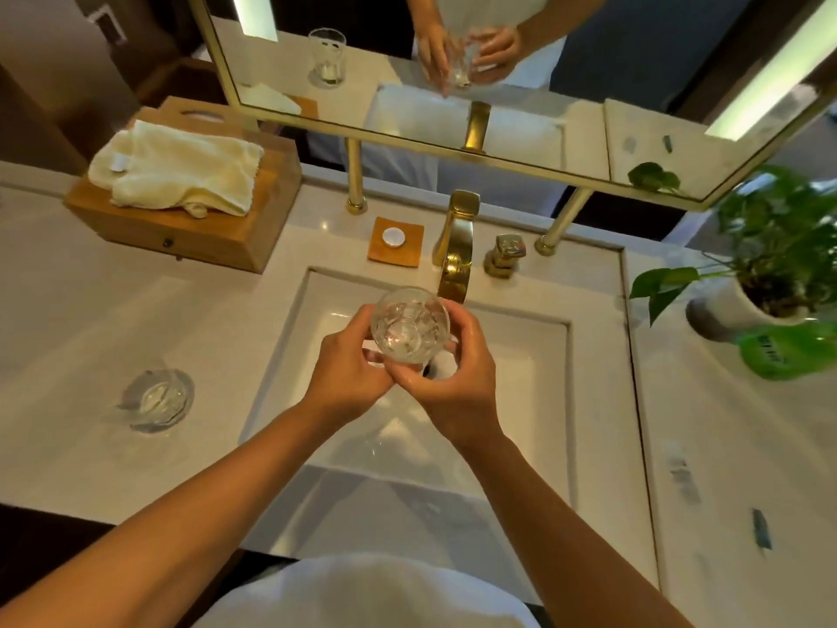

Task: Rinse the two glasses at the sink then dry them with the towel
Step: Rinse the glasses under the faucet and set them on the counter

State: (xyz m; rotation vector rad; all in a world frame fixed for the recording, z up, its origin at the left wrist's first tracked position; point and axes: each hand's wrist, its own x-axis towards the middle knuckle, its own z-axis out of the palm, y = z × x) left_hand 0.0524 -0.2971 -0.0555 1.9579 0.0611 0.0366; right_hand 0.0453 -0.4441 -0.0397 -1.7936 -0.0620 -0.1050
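Observation:
I hold a clear cut glass upright over the white sink basin, just in front of the gold faucet spout. My left hand grips its left side and my right hand wraps its right side and base; both hands touch each other below the glass. No running water is visible. A second clear glass stands on the counter to the left of the sink. A cream towel lies crumpled on a wooden box at the back left.
A gold faucet handle stands right of the spout. A wooden coaster with a white disc sits behind the basin. A potted plant and a green bottle stand at the right. The mirror hangs above on gold posts.

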